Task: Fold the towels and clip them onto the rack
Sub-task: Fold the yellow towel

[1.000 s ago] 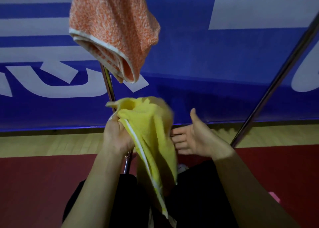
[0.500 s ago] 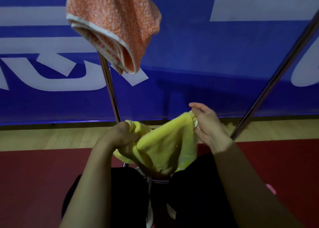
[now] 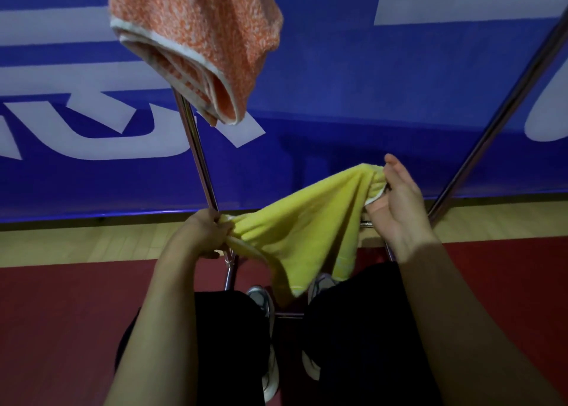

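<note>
Fingers of both hands are clamped on a fluffy yellow terry towel: left hand bunches one end, right hand pinches the other, cloth sagging between.

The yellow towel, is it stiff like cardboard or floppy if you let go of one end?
Probably floppy: the yellow towel sags and creases between the left hand and right hand, with a corner drooping below. It looks light, since fingertip pinches hold it. Its fuzzy surface likely won't slip easily.
</note>
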{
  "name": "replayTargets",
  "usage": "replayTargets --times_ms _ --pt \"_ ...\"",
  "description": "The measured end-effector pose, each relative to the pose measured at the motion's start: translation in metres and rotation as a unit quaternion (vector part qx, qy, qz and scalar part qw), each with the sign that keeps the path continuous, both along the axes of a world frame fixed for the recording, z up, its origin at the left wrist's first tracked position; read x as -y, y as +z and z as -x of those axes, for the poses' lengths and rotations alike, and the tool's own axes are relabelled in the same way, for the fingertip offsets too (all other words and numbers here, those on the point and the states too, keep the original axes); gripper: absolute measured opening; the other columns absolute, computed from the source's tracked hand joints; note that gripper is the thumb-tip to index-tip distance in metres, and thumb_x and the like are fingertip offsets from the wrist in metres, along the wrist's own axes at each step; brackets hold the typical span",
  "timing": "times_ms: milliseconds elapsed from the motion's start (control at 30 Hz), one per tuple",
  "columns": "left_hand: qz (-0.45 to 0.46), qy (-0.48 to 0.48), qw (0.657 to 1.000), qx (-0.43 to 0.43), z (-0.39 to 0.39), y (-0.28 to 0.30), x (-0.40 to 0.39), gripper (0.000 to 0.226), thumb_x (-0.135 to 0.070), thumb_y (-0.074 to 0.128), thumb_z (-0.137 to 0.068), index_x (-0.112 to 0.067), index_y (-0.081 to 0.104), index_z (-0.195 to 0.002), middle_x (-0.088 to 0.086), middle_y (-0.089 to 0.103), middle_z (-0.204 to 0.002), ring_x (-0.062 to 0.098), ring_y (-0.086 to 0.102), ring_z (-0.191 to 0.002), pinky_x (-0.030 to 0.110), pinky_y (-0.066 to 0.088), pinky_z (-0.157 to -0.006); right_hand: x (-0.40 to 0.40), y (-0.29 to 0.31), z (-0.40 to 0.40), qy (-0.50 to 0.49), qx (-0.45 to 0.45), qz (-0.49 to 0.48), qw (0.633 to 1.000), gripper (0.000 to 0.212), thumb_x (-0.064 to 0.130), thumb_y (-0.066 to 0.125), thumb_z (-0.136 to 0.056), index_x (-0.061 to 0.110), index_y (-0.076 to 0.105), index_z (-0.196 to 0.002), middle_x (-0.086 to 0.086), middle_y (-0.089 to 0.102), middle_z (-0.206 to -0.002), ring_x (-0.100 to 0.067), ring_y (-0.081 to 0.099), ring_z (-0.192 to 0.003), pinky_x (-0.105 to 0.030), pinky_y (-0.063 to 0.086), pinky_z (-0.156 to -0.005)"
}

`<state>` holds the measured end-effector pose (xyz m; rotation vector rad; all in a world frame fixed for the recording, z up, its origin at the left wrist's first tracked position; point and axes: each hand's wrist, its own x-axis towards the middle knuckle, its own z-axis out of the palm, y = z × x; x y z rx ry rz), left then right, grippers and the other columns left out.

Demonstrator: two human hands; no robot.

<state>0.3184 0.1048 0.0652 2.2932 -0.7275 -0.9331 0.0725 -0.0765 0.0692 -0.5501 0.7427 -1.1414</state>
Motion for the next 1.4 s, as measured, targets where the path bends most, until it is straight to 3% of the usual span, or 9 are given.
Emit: replayTargets --times_ms 233,333,433,600,833,933,1000,1167,1400 --pt "0.243 0.186 0.936 -0.174 -0.001 0.008 0.009 0.027 -0.011 0.044 -0.108 0.006 0.058 -0.123 0.024 0.068 -0.1 0.037 0.069 -0.093 0.044 0.061 -0.076 0.007 -0.009 0.014 -0.003 -0.069 -0.017 0.997 0.022 0.006 0.044 -0.109 0.016 0.062 -0.114 -0.013 0.064 -0.088 -0.024 0.066 -0.08 -0.046 0.057 -0.087" --pt "0.275 0.175 0.922 -0.211 -0.003 0.013 0.007 0.01 -0.008 0.056 -0.103 -0.003 0.059 -0.111 0.014 0.054 -0.085 0.029 0.058 -0.082 0.038 0.055 -0.066 0.01 -0.014 0.017 0.01 -0.091 -0.028 0.995 0.022 0.006 0.044 -0.108 0.016 0.063 -0.113 -0.017 0.065 -0.093 -0.028 0.067 -0.086 -0.048 0.057 -0.089" --pt "0.288 0.144 0.912 -0.254 -0.006 0.013 0.004 0.035 -0.004 0.066 -0.098 -0.013 0.053 -0.129 0.015 0.065 -0.099 0.028 0.068 -0.087 0.045 0.06 -0.078 0.012 -0.016 0.02 0.036 -0.099 -0.03 0.994 0.021 0.009 0.048 -0.108 0.017 0.066 -0.114 -0.018 0.069 -0.1 -0.03 0.071 -0.094 -0.05 0.058 -0.092" --pt "0.182 0.033 0.983 0.01 -0.006 0.001 -0.003 0.018 -0.013 0.063 -0.101 -0.023 0.075 -0.109 0.012 0.069 -0.108 0.025 0.068 -0.096 0.041 0.059 -0.084 0.013 -0.016 0.023 0.054 -0.143 -0.04 0.987 0.018 0.014 0.054 -0.107 0.02 0.07 -0.109 -0.019 0.074 -0.1 -0.03 0.074 -0.094 -0.048 0.06 -0.087" --pt "0.22 0.124 0.967 0.018 -0.017 -0.003 -0.001 0.016 -0.017 0.059 -0.104 -0.016 0.075 -0.101 0.012 0.071 -0.105 0.027 0.07 -0.098 0.039 0.062 -0.085 0.015 -0.014 0.034 0.024 -0.202 -0.014 0.979 0.014 0.025 0.059 -0.106 0.021 0.073 -0.106 -0.013 0.075 -0.101 -0.03 0.073 -0.1 -0.047 0.06 -0.086" --pt "0.285 0.14 0.944 -0.092 -0.016 0.002 -0.001 0.018 -0.016 0.056 -0.107 -0.015 0.073 -0.11 0.019 0.069 -0.116 0.03 0.07 -0.1 0.043 0.062 -0.091 0.009 -0.021 0.027 0.178 -0.471 0.066 0.862 0.049 0.059 0.05 -0.103 0.018 0.077 -0.106 -0.005 0.077 -0.102 -0.024 0.073 -0.098 -0.03 0.058 -0.077" --pt "0.314 0.154 0.924 -0.152 -0.014 0.008 0.0 0.019 -0.018 0.056 -0.108 -0.014 0.072 -0.118 0.021 0.068 -0.118 0.032 0.069 -0.104 0.044 0.061 -0.09 -0.001 -0.027 0.016 0.306 -0.484 0.083 0.816 0.043 0.053 0.055 -0.102 0.017 0.078 -0.109 -0.003 0.078 -0.099 -0.014 0.072 -0.081 -0.021 0.056 -0.065" --pt "0.329 0.172 0.921 -0.119 -0.015 0.018 -0.008 0.027 -0.039 0.075 -0.095 -0.024 0.076 -0.116 0.008 0.069 -0.123 0.033 0.067 -0.111 0.05 0.061 -0.089 0.014 -0.025 0.016 0.165 -0.28 0.107 0.94 0.02 0.016 0.06 -0.104 0.013 0.075 -0.116 -0.003 0.073 -0.08 -0.007 0.064 -0.06 -0.021 0.055 -0.06" --pt "0.305 0.182 0.935 0.005 -0.016 0.009 -0.011 0.016 -0.021 0.062 -0.105 -0.019 0.078 -0.105 0.007 0.072 -0.104 0.03 0.071 -0.102 0.054 0.063 -0.086 0.017 -0.026 0.026 0.076 -0.299 0.148 0.94 0.01 0.023 0.071 -0.098 0.023 0.081 -0.099 -0.001 0.08 -0.109 -0.02 0.073 -0.108 -0.039 0.057 -0.1"
